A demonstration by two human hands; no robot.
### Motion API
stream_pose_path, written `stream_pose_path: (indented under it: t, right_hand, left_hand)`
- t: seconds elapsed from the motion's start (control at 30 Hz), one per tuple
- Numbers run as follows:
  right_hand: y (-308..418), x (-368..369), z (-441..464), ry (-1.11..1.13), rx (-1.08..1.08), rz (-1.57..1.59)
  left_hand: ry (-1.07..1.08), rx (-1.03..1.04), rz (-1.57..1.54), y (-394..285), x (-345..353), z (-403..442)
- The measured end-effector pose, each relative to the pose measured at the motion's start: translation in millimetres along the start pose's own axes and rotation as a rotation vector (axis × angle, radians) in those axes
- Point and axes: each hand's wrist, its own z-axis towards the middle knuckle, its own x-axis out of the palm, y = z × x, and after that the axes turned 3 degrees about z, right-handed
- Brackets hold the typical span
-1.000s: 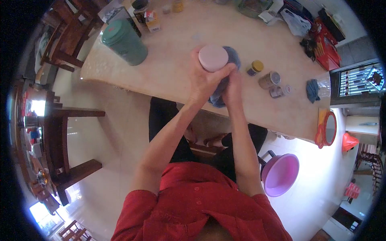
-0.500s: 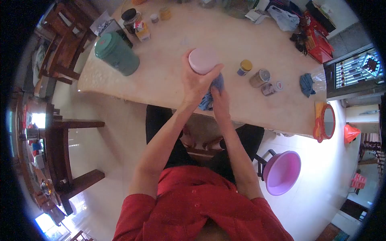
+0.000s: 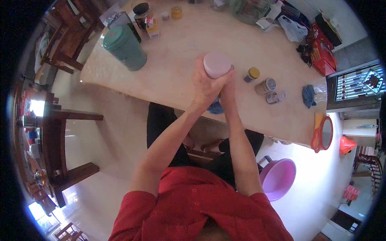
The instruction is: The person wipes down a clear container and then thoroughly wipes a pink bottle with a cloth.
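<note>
A jar with a pale pink lid is held over the near part of the table, its top turned up toward me. My left hand is wrapped round it just below the lid, and its body is mostly hidden by my fingers. Close against the jar's right side, my right hand is closed on a blue cloth; part of the cloth hangs below, between my wrists. To the right stand a small yellow-lidded jar, a clear jar with a grey lid and a small jar lying on its side.
On the table, a green canister stands at left. A second blue cloth and a red-rimmed mirror lie near the right end. Red boxes sit behind them. A pink basin is below, right of my legs.
My right hand, with the blue cloth, has moved up the jar's side toward the lid. Less of the cloth shows now. The whole view has shifted slightly.
</note>
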Motion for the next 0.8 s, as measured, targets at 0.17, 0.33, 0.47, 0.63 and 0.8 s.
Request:
stream_pose_path:
  t: [0.17,0.33,0.47,0.63,0.8]
  right_hand:
    - [-2,-4,-34,-0.033,0.234,-0.053]
    - [-3,-12,-66,-0.130,0.386,0.207]
    - [56,-37,-41,-0.139,0.384,0.674]
    - [64,-28,-2,0.059,0.262,0.756]
    - [48,1,5,-0.012,0.242,0.620]
  left_hand:
    - [-0.087,0.101,0.061,5,3,4]
    - [-0.083,0.144,0.076,2,2,3]
    - [-0.038,0.066,0.036,3,2,1]
    - [-0.038,0.052,-0.120,3,2,2]
    - [-0.023,0.077,-0.024,11,1,2]
